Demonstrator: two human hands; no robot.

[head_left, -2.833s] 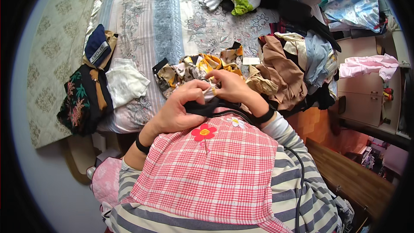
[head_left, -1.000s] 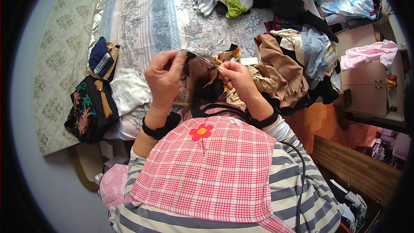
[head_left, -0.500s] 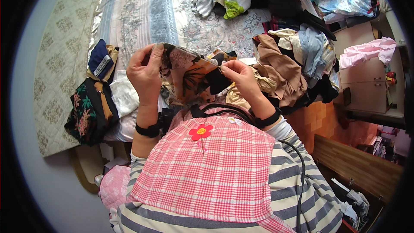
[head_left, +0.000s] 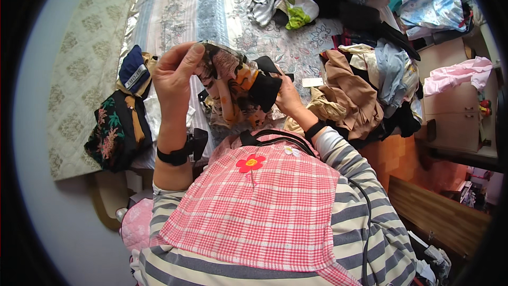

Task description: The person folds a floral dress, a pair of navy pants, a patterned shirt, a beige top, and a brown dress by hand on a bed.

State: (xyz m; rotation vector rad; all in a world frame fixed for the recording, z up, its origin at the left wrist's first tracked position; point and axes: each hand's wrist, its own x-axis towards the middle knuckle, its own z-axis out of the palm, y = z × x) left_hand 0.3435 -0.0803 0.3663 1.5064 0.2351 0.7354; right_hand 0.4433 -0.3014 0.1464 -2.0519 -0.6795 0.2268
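Observation:
A thin patterned garment in brown, orange and black hangs in front of my chest, above the bed. My left hand pinches its upper left edge between thumb and fingers. At the other end my right hand grips the cloth beside a black section, which hides part of the fingers. The fabric droops in folds between the two hands. What kind of garment it is I cannot make out.
Left on the bed lie a navy cap and a black floral garment. To the right is a clothes heap with brown cloth. Farther off sit a white-and-green cloth, a pink garment and a cabinet.
The patterned garment was stretched flatter and now sags in folds, its black section turned up near my right hand. My right hand has shifted its grip. The whole view has moved slightly.

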